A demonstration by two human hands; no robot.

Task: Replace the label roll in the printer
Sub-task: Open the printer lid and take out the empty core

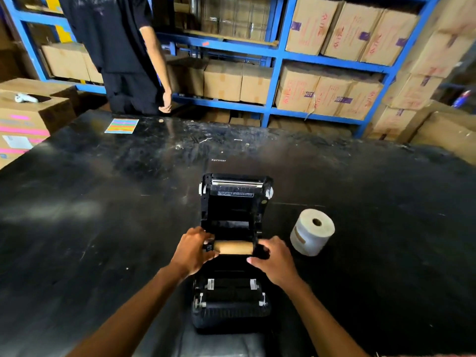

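Currently, scene: black label printer (231,256) sits open on a dark scuffed table (103,202), lid (235,199) tipped back away from the camera, roll bay exposed.
Left hand (192,251): at the left end of a bare brown cardboard core (233,247), fingers curled around the black holder piece there; grip looks closed on that end, exact finger contact partly hidden.
Right hand (274,258): at the right end of the same core, fingers bent down over the black end piece, thumb pointing inward; curled, not spread.
Core: lies crosswise between both hands, over the printer's roll bay, no labels visible on it; cannot tell if it is seated in the bay or lifted just above it.
New label roll (312,231): full white roll standing on its end on the table, right of the printer, near the right hand but apart from it, centre hole facing up.
Printer front: white guide tabs and the roller visible nearest the camera.
Far side of table: colourful striped sheet (121,126) lying flat near the far edge.
Second person (116,52): in dark clothes, standing behind the table.
Background: blue shelving (273,81) stacked with cardboard boxes (329,96).
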